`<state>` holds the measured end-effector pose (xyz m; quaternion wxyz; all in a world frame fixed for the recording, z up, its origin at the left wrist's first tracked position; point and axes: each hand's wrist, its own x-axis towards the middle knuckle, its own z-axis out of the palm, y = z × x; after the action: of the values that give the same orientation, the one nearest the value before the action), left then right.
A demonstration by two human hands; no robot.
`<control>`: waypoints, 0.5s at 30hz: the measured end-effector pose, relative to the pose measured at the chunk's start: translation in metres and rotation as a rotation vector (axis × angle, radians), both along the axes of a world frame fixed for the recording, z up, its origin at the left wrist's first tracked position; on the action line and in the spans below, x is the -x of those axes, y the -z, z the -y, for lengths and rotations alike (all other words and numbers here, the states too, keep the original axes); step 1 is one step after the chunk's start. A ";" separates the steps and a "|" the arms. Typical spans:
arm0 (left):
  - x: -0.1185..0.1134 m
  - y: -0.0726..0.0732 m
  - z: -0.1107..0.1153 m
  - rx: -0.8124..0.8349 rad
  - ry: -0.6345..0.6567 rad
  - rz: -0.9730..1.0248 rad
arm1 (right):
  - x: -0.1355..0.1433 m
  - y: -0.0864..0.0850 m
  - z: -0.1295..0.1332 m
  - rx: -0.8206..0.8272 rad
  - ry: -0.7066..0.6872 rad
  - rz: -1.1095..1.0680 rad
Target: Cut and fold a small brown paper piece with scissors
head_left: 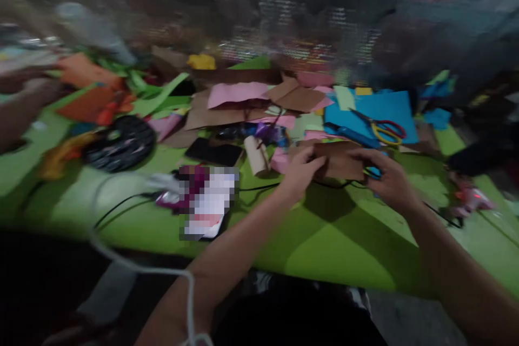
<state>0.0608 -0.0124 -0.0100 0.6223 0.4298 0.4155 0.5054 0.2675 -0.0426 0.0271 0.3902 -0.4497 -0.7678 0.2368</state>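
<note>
A sheet of brown paper [339, 161] is held between both my hands above the green table. My left hand [302, 172] pinches its left end, thumb and fingers closed on it. The right end is gripped by my right hand [388, 177]. At the right fingers shows a small blue and yellow thing [372, 173], too blurred to name. Just beyond the right hand, scissors [387, 131] with red and yellow handles lie on blue paper [377, 108]. To the left of my left hand is a tan cardboard roll [257, 157].
Pink paper [237, 94] and other coloured scraps are heaped along the back of the green table [284, 238]. A dark phone [213, 151], a phone with a lit screen [211, 203], a black round tray [119, 143] and cables lie leftward. Another person's hand [38, 94] is at far left.
</note>
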 end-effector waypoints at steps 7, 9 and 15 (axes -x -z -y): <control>-0.006 0.007 -0.004 0.062 0.022 0.105 | -0.009 0.010 0.004 -0.085 0.066 0.159; -0.005 0.006 -0.004 0.041 0.027 0.103 | -0.006 0.009 0.005 -0.092 0.101 0.151; -0.002 0.000 -0.003 -0.032 0.017 0.089 | 0.005 0.009 0.004 -0.056 0.062 0.035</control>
<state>0.0625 -0.0093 -0.0104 0.6375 0.4202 0.3755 0.5254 0.2626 -0.0463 0.0178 0.3960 -0.4663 -0.7666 0.1952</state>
